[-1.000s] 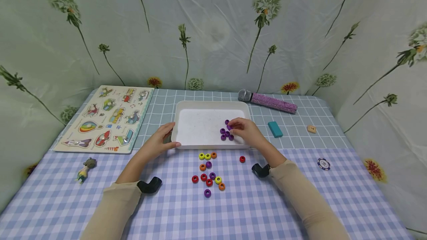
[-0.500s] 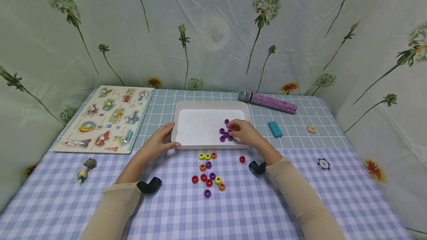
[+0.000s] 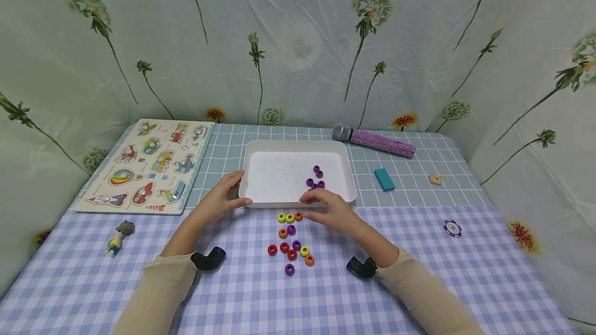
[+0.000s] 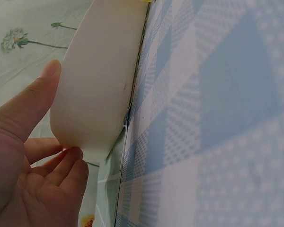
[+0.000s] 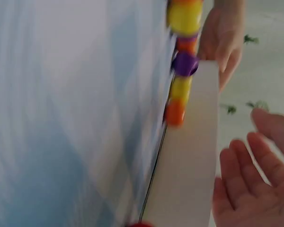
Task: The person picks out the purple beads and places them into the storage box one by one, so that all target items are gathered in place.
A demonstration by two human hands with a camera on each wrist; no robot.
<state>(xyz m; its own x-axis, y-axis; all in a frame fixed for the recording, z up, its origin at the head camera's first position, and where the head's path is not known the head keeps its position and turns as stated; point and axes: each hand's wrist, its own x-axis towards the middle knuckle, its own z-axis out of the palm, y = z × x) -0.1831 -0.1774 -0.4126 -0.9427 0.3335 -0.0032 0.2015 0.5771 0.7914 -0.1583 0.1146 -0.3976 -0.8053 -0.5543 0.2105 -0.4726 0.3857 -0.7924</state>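
A white tray [image 3: 274, 169] lies on the table with several purple beads [image 3: 319, 174] in its right part. My left hand [image 3: 219, 199] holds the tray's near left corner; in the left wrist view the thumb [image 4: 49, 78] is at the rim and the fingers curl by the corner. Over the tray's near edge, my right hand [image 3: 332, 212] has relaxed, spread fingers and holds nothing. It partly hides the purple beads and is close to an orange bead [image 3: 298, 216] on the cloth. Yellow [image 3: 281, 218], red [image 3: 272, 250] and purple beads [image 3: 289, 270] lie in front of the tray.
A picture puzzle board [image 3: 149, 167] lies at the left, with a small figurine [image 3: 121, 237] before it. To the right are a purple glitter microphone [image 3: 374, 141], a teal block [image 3: 384, 180], a small wooden tile [image 3: 435, 179] and a poker chip [image 3: 452, 228].
My right hand has drawn back from the purple beads to the tray's near edge, leaving them in the tray. The left hand has kept its place.
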